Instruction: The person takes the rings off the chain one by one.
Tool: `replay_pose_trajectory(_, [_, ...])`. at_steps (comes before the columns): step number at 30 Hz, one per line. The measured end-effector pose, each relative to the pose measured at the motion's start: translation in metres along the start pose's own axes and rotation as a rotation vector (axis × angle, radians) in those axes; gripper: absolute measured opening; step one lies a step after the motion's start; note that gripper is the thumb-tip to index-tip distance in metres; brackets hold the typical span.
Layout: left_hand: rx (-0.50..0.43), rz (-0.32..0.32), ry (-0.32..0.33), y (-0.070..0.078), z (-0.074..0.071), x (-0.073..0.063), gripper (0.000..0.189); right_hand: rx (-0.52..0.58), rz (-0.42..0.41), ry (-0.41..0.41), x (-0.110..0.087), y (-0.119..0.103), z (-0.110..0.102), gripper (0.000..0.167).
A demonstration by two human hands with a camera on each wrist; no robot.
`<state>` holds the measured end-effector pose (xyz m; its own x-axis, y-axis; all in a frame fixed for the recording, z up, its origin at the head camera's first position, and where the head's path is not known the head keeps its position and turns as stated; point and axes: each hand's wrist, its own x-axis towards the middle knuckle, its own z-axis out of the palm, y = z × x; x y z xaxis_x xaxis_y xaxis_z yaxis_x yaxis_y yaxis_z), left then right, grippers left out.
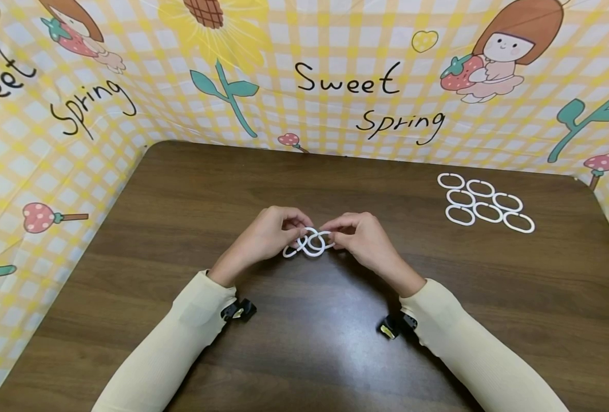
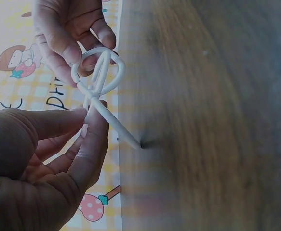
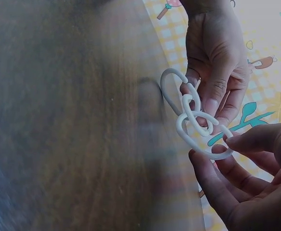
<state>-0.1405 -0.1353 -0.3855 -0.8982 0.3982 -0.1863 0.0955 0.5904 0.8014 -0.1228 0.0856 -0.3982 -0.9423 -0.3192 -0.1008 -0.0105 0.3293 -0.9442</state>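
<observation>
Three white plastic C-shaped rings hang linked in a short chain between my two hands. My left hand (image 1: 276,232) pinches the middle ring (image 1: 313,254) with thumb and fingers. From that ring the left ring (image 3: 163,91) dangles, its lower end close to the tabletop in the left wrist view. On the other side, my right hand (image 1: 362,236) pinches the right ring (image 3: 198,150) near its gap between thumb and fingertips. This ring passes through the middle one in the right wrist view. Fingertips of both hands cover parts of the rings.
Several loose white rings (image 1: 518,231) lie flat in a group at the back right of the brown wooden table (image 1: 335,355). A yellow checked cloth (image 1: 325,109) with printed pictures rises behind the table and along its left. Black wrist devices (image 1: 245,310) sit at both sleeves.
</observation>
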Motion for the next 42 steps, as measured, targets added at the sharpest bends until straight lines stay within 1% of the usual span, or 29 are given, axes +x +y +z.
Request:
replay_pose_trajectory(8, [0.027, 0.02, 0.007, -0.0003, -0.0004, -0.0002, 0.013, -0.02, -0.018, 0.012, 0.0002, -0.0005, 0.0013, 0.018])
replay_pose_trajectory(17, [0.078, 0.036, 0.03, -0.002, -0.0008, 0.0008, 0.013, -0.051, -0.071, 0.02, 0.0009, 0.0, 0.0024, 0.016])
replay_pose_trajectory(21, [0.079, 0.032, 0.031, -0.003, -0.001, 0.001, 0.013, -0.081, -0.099, 0.031, 0.0007, 0.0006, 0.0024, 0.016])
replay_pose_trajectory(30, [0.076, 0.02, 0.022, -0.0024, -0.0013, 0.0001, 0.015, -0.14, -0.134, 0.058, 0.0009, 0.0027, 0.0032, 0.017])
replay_pose_trajectory(42, [0.081, 0.03, 0.02, -0.0027, -0.0009, 0.0008, 0.015, -0.201, -0.179, 0.078, 0.0015, 0.0041, 0.0025, 0.017])
